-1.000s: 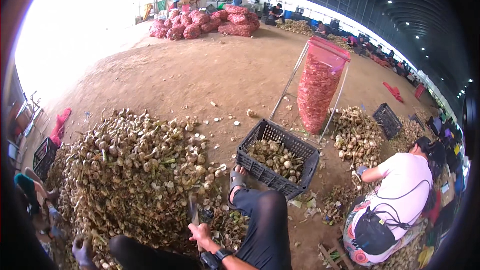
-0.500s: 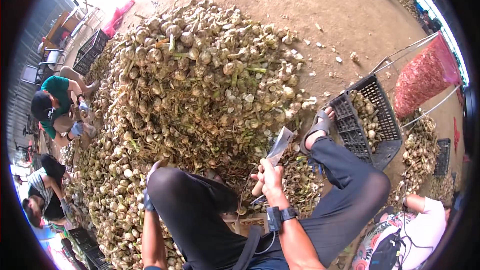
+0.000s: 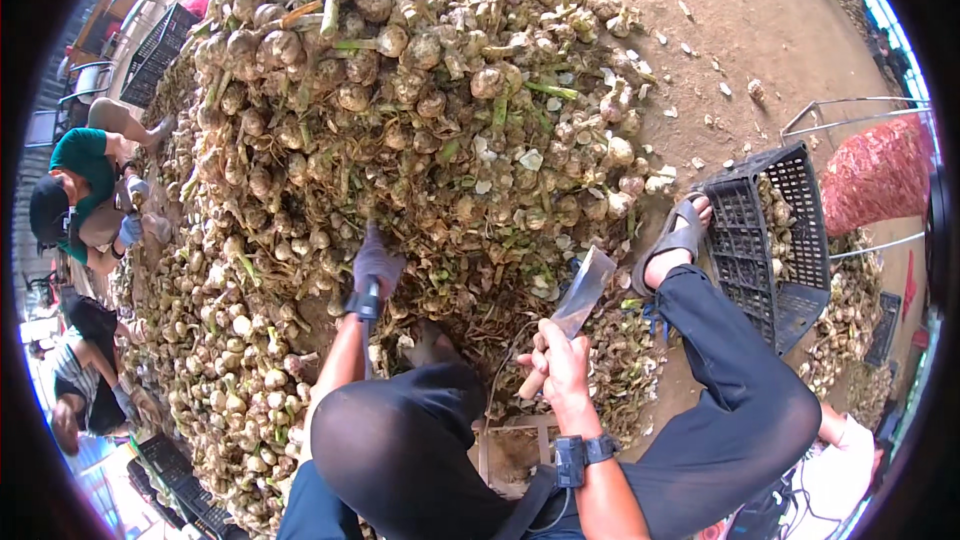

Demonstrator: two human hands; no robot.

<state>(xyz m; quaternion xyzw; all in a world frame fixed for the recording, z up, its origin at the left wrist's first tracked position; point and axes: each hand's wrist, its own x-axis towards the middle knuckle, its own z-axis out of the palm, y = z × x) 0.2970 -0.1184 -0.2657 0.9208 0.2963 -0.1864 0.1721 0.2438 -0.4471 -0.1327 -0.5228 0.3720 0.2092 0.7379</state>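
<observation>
- At the far left, a co-worker in a green top (image 3: pixel 82 152) sits bent over at the edge of the heap, with gloved hands; below, another co-worker in a striped top (image 3: pixel 88 372) leans in the same way
- Just above them, a black plastic crate (image 3: pixel 160 55) lies near the heap
- A broad heap of garlic (image 3: pixel 300 160), bulbs mixed with stalks and dry leaves, spreads over the ground in front of the person
- The left hand (image 3: pixel 378 266), in a purple glove, reaches over the heap; its forearm rises from below beside the bent left knee (image 3: pixel 370 430), a dark band at the wrist, with at least one finger stretched forward and down; I cannot tell whether it touches or pinches a bulb
- Between the knees, a small wooden frame (image 3: pixel 520 423) shows low down
- The right hand (image 3: pixel 562 360), bare, is closed round the handle of a knife (image 3: pixel 588 292); the forearm comes up from the lower edge leaning left, a dark device (image 3: pixel 570 460) on the wrist, while the wide blade slants up and right above leaf scraps and the handle's end sticks out at lower left
- Right of the blade, a sandalled foot (image 3: pixel 678 240) rests beside a black basket (image 3: pixel 738 250) holding more garlic
- Beyond it stands a red net bag (image 3: pixel 880 175), filled
</observation>
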